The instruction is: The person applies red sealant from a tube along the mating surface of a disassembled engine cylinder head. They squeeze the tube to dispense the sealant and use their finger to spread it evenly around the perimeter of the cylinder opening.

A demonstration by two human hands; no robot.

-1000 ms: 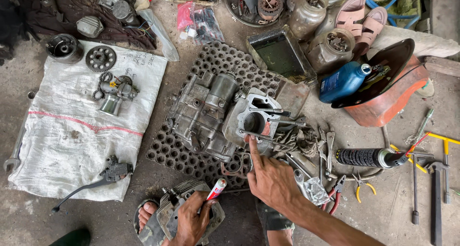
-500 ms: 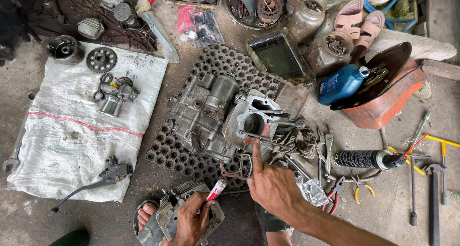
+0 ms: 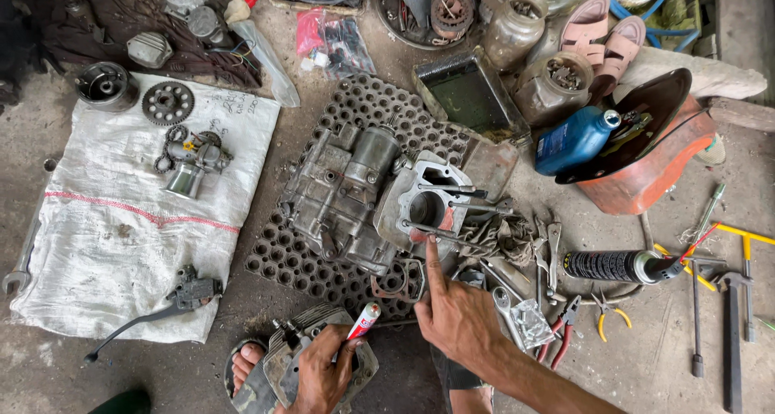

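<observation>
Right hand: index finger stuck straight out, tip touching the lower edge of the cylinder, other fingers curled in, gripping nothing. Left hand wrapped around a red-and-white tube, also resting on the finned head at the bottom. Cylinder sitting on the engine case, both on a holed rubber mat. Gasket just left of the pointing finger. Spanners, pliers and a spray can off to the right.
</observation>
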